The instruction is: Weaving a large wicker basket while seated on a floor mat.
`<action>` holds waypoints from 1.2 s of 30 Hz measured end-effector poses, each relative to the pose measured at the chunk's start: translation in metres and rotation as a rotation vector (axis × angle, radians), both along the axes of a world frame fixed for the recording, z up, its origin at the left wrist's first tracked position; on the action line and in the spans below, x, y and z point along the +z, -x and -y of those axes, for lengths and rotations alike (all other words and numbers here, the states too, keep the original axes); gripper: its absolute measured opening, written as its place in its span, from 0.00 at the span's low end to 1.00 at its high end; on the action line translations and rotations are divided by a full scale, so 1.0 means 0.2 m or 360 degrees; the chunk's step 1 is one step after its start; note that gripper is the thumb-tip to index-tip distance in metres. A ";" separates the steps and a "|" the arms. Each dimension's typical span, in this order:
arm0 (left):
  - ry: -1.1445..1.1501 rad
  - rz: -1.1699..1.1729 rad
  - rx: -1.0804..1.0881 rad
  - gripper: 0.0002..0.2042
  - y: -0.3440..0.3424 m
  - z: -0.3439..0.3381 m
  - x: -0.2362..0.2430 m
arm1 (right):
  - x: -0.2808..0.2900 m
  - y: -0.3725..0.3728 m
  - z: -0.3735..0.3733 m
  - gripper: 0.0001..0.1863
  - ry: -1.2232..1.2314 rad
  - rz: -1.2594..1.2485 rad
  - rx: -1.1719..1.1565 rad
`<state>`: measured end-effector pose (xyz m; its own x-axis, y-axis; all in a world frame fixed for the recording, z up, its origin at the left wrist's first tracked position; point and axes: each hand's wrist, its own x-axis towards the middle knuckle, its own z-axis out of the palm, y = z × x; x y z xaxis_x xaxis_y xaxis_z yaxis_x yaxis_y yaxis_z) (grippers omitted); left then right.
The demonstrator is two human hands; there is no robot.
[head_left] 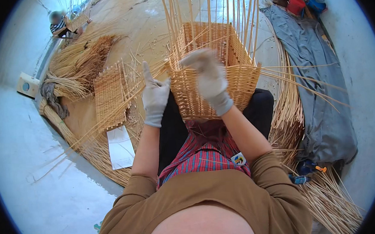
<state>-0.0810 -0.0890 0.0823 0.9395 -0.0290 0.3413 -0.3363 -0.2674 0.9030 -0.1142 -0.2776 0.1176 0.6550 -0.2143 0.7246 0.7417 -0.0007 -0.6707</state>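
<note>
A partly woven wicker basket (186,91) rests on my lap, with tall upright stakes rising from its far and side walls. My left hand (155,95), in a pale work glove, is beside the basket's left corner. Its index finger points up and its thumb stretches toward the weave; the other fingers are folded out of sight. Long loose strands (128,99) run past this hand to the corner. In front of the near wall, at the rim, is my gloved right hand (213,79). Motion smears its fingers, so their grip is unclear.
On the left floor lie a flat woven panel (109,96), bundled straw-like stems (81,59) and a white sheet (120,147). Grey cloth (318,79) and more canes (288,111) lie on the right. Strands stick out rightward (305,82). Another person (58,26) sits far left.
</note>
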 end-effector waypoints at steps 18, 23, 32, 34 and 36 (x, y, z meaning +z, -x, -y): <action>-0.1409 0.0614 -0.0009 0.37 0.02 0.23 -0.11 | -0.06 -0.17 0.37 0.15 0.0546 0.0045 -0.0846; -0.0750 -0.0149 -0.0407 0.35 0.00 0.26 0.01 | -0.22 0.21 0.43 0.13 -0.0186 -0.0789 -0.0510; -0.1393 0.0223 -0.0410 0.34 0.10 0.59 0.05 | 0.27 -0.20 0.48 0.39 0.0566 -0.0514 -0.0574; -0.1473 0.0586 -0.0340 0.33 0.06 0.56 -0.01 | 0.11 -0.04 0.60 0.31 0.0182 -0.0253 -0.0587; -0.1549 0.0779 -0.0302 0.31 0.04 0.64 0.02 | -0.32 0.22 0.88 0.30 0.0241 0.0025 -0.0781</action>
